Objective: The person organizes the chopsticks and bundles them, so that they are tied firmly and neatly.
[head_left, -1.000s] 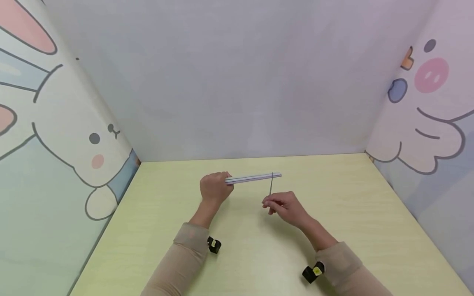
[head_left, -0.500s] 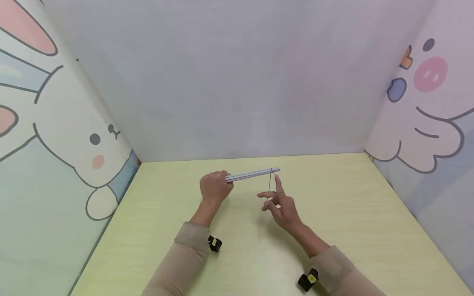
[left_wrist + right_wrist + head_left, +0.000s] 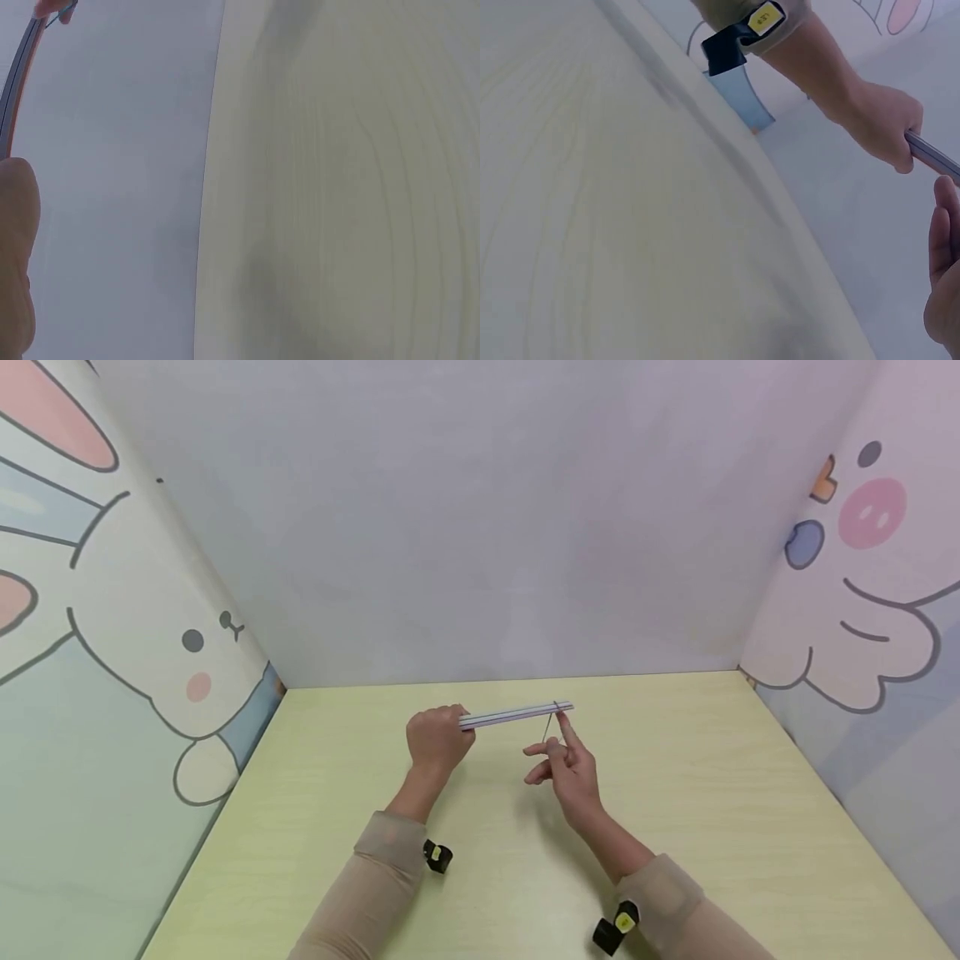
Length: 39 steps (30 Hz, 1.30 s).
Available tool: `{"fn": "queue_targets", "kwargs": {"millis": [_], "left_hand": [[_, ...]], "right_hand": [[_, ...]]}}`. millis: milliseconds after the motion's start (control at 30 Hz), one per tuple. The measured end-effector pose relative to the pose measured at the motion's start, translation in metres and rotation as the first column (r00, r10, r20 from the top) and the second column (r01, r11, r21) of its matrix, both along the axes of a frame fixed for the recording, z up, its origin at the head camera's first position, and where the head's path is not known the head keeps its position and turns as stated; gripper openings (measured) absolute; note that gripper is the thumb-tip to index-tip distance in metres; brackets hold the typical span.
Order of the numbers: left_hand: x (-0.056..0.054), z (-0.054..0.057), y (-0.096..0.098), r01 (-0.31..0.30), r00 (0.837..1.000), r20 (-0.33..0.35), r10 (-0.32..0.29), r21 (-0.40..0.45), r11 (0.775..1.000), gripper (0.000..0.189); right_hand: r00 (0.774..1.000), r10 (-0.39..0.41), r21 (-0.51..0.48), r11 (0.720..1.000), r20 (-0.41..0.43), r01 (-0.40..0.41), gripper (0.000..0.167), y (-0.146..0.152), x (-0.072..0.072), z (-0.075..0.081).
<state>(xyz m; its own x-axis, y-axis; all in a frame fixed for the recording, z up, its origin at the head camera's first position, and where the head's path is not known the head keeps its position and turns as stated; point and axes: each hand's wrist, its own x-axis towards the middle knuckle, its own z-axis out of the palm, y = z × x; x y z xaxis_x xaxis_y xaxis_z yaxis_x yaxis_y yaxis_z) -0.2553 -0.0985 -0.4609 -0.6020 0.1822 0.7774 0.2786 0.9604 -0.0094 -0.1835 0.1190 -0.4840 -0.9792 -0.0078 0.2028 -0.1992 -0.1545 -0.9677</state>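
Note:
My left hand grips one end of a bundle of slim, pale, striped sticks and holds it above the table, nearly level and pointing right. A thin dark band passes around the bundle close to its free end and runs down to my right hand. There the thumb and another finger appear to pinch it, while the index finger reaches up to the bundle's tip. In the left wrist view, fingertips and a bit of band show at the bundle's far end. The right wrist view cuts off most of the right hand.
Below the hands lies a pale yellow wooden table. A plain grey wall rises behind it, and walls with cartoon animals stand left and right. Small black cameras sit at both wrists.
The right index finger has straightened and gone up to the bundle's end, where the band now crosses over. Its thumb has risen. The left hand stays nearly still; the bundle's tip lifted slightly.

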Motion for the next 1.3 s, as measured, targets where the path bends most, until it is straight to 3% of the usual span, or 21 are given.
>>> {"fn": "queue_targets", "kwargs": {"millis": [233,467,600,767,867,967,1133,1300], "left_hand": [[0.0,-0.002,0.006,0.011,0.999,-0.031,-0.011,-0.008,1.0,0.035],[0.003,-0.003,0.003,0.03,0.999,-0.033,-0.03,-0.014,0.999,0.023],[0.002,-0.004,0.001,0.053,0.994,-0.091,-0.055,-0.028,0.998,0.021],[0.0,-0.006,0.0,0.068,0.985,-0.155,-0.075,-0.049,0.996,0.022],[0.0,-0.006,0.0,0.087,0.977,-0.19,-0.098,-0.067,0.994,0.024],[0.0,-0.004,-0.001,0.108,0.969,-0.215,-0.123,-0.078,0.991,0.028],[0.001,0.0,-0.001,0.117,0.964,-0.231,-0.13,-0.07,0.991,0.029],[0.002,0.003,-0.002,0.117,0.964,-0.236,-0.126,-0.05,0.992,0.027]], "right_hand": [[0.994,0.103,-0.051,0.994,0.046,-0.101,0.055,0.002,-0.005,0.004],[0.988,0.145,-0.216,0.964,-0.049,-0.153,0.057,0.014,-0.011,0.007],[0.983,0.178,-0.308,0.934,-0.04,-0.182,0.056,0.018,-0.013,0.01],[0.98,0.196,-0.345,0.918,-0.036,-0.196,0.057,0.023,-0.015,0.014],[0.968,0.232,-0.298,0.922,-0.092,-0.249,0.06,0.029,-0.018,0.014],[0.955,0.238,-0.175,0.947,-0.177,-0.269,0.06,0.034,-0.022,0.013],[0.944,0.189,0.067,0.982,-0.27,-0.178,0.036,0.037,-0.026,0.015],[0.946,0.187,0.13,0.979,-0.266,-0.157,0.019,0.035,-0.025,0.014]]}}
